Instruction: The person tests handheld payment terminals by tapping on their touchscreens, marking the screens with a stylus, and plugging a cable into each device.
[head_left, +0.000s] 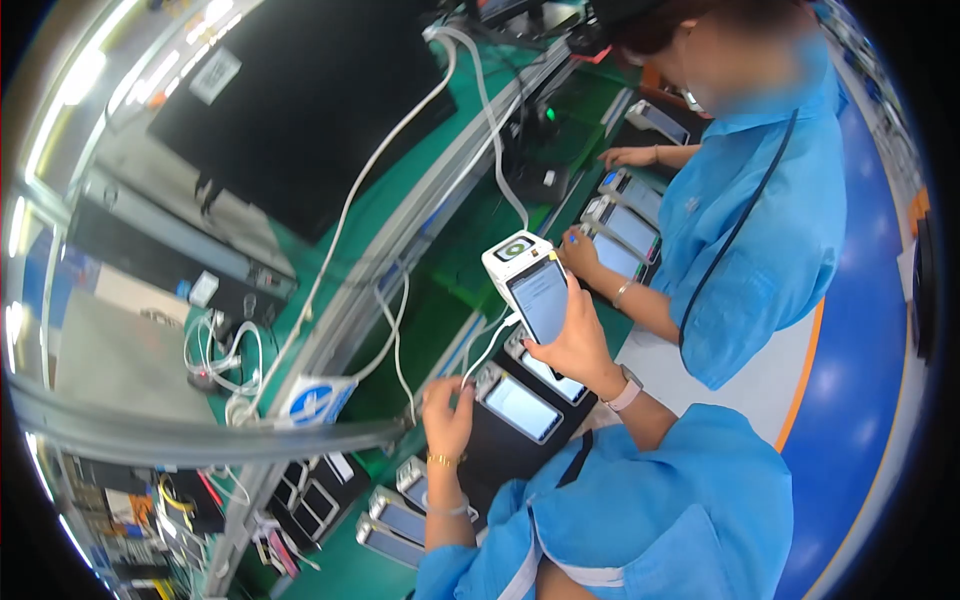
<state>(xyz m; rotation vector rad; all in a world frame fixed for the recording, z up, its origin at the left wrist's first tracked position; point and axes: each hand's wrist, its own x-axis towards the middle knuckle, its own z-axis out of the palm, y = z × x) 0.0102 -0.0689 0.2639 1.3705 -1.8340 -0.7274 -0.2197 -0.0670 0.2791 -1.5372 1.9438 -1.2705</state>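
Note:
My right hand (578,345) grips a white handheld payment terminal (540,303) with a lit screen, raised above the bench and tilted toward me. A white cable (488,350) runs from a plug at the terminal's left side down to my left hand (447,415). The fingers of that hand are pinched together on the cable. Just right of my left hand, a similar terminal (522,407) lies face up with a bright screen. Another terminal (548,368) lies beyond it, partly hidden by my right hand.
Several more terminals (400,518) lie near my left forearm. A co-worker in blue (760,220) stands at the right, hands over other terminals (628,228). A metal rail (400,235), hanging cables, a monitor (310,110) and a curved metal bar (250,445) border the green bench.

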